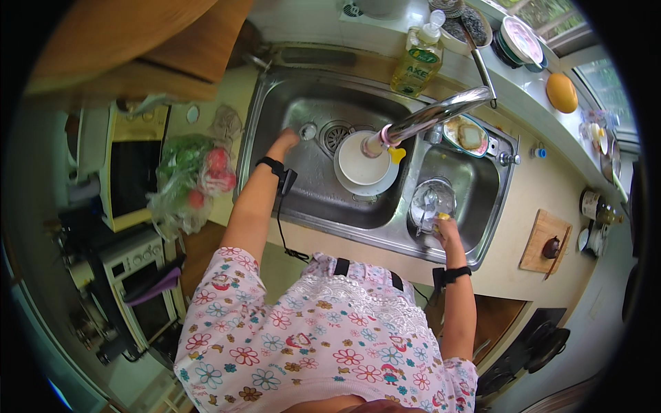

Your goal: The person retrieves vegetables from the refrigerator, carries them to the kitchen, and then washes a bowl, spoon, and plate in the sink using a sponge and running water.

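Observation:
In the large basin of the stainless steel sink (323,214), my left hand (288,139) is low at the left side. Just right of its fingers is a small round whitish object (308,131), too small to identify; whether they touch is unclear. Beside the drain strainer (336,136), a white bowl (361,170) rests on a larger white dish (384,185), partly under the faucet (439,114). My right hand (447,232) grips a yellow sponge (442,216) at the rim of a sudsy bowl (431,199) in the smaller basin. Something spoon-like lies in that bowl.
A dish soap bottle (417,62) stands behind the sink. An oval dish with a sponge (469,135) sits behind the small basin. Bagged vegetables (183,170) lie at left, near a microwave (135,165). At right is a wooden cutting board (539,237) with chopsticks.

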The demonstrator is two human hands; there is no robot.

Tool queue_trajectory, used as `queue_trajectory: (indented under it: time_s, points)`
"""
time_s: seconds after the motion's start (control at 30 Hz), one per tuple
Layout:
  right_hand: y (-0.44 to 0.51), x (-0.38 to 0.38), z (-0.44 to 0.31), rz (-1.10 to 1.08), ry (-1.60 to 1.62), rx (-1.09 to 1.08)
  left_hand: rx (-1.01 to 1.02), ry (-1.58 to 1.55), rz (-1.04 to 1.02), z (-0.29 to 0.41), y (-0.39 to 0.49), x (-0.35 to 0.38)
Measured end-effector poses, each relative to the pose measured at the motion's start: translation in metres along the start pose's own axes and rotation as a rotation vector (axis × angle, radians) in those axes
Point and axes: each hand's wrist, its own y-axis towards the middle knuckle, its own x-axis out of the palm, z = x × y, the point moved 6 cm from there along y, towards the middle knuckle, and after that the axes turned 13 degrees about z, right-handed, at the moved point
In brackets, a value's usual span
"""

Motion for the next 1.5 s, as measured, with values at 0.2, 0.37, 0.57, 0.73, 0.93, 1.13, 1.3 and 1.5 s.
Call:
queue_trajectory:
  time_s: [0.2,0.37,0.57,0.73,0.93,1.13,1.3,1.5]
  points:
    - [-0.055,-0.031,-0.033,0.178,0.250,-0.191,0.155,0.032,0.112,0.009,0.030,0.025]
    - [-0.091,-0.036,-0.038,0.137,0.497,-0.189,0.343,0.142,0.214,0.035,0.033,0.031]
    - [-0.109,-0.030,-0.045,0.134,0.481,-0.199,0.650,0.439,0.309,0.057,0.005,0.000]
    - [-0.123,0.000,-0.076,0.060,0.433,-0.319,0.684,0.518,0.473,0.067,-0.065,-0.096]
    - [-0.189,0.070,-0.140,0.015,0.043,-1.013,0.566,0.185,0.502,0.077,-0.192,-0.179]
    - [-0.248,0.113,-0.155,-0.030,-0.272,-1.525,0.438,-0.240,0.237,0.087,-0.281,-0.148]
    - [-0.225,0.095,-0.134,0.119,-0.618,-1.456,0.311,-0.488,-0.084,0.121,-0.305,-0.070]
    - [-0.187,-0.026,-0.108,0.289,-0.431,-1.504,0.479,-0.526,-0.380,0.158,-0.331,0.004]
